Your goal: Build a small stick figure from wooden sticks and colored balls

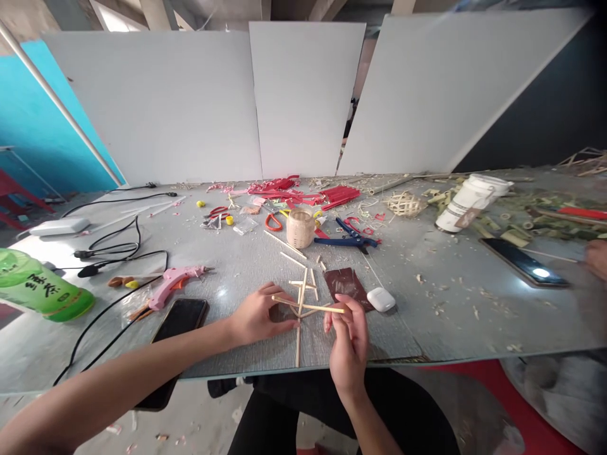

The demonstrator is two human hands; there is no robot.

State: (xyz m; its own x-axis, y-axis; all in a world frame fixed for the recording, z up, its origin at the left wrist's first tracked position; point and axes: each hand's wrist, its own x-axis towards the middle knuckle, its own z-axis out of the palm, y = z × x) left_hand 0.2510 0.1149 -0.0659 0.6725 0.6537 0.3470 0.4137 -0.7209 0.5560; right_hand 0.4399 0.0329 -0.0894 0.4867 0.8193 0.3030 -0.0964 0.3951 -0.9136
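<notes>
Several thin pale bamboo sticks form a small joined frame (302, 294) at the table's near edge, with one upright piece pointing toward me. Across it runs a longer bamboo stick (313, 308), slightly tilted. My right hand (349, 341) has its fingers closed around the right end of this stick. My left hand (256, 314) rests on the table with curled fingers at the stick's left end, its thumb against the frame; part of its grip is hidden. Beyond the frame lie loose sticks (293, 260). A brown sheet of sandpaper (345, 284) is beside my right hand.
A pink glue gun (174, 284), phone (183, 319) and green bottle (45, 287) lie left. Ahead stand a round wooden cup (300, 229) and blue pliers (348, 238). A white earbud case (381, 299), lit phone (524, 262) and another person's hand (596, 258) are right.
</notes>
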